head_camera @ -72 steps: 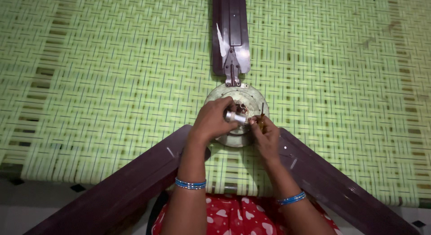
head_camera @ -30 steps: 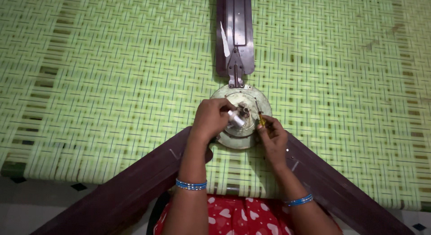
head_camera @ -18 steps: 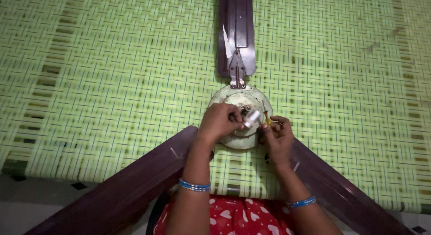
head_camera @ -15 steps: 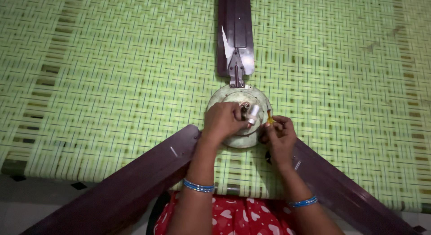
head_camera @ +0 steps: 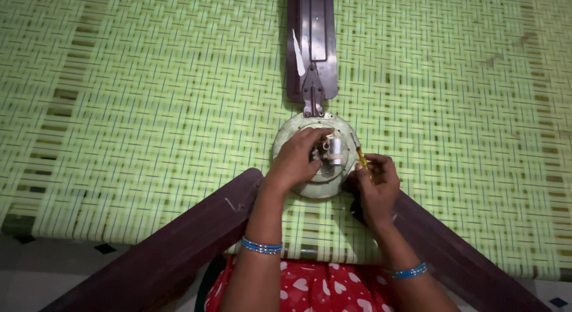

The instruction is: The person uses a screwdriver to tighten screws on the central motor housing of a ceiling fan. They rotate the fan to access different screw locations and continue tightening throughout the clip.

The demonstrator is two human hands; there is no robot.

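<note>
A ceiling fan lies on a green woven cot, its round pale motor housing in the middle. My left hand rests on the housing, fingertips pinching small parts beside a white cylindrical capacitor at its centre. My right hand sits at the housing's right edge, closed around a thin tool with a yellow-orange handle that points toward the centre. One dark maroon blade runs straight away from me.
Two more maroon blades spread toward me, the left blade and the right blade, on either side of my arms. The green woven cot surface spreads all around. A tiled floor strip shows at the lower left.
My right hand has drawn back from the housing's centre to its right edge with the tool. My left hand has stayed on the centre parts, shifting its fingers slightly.
</note>
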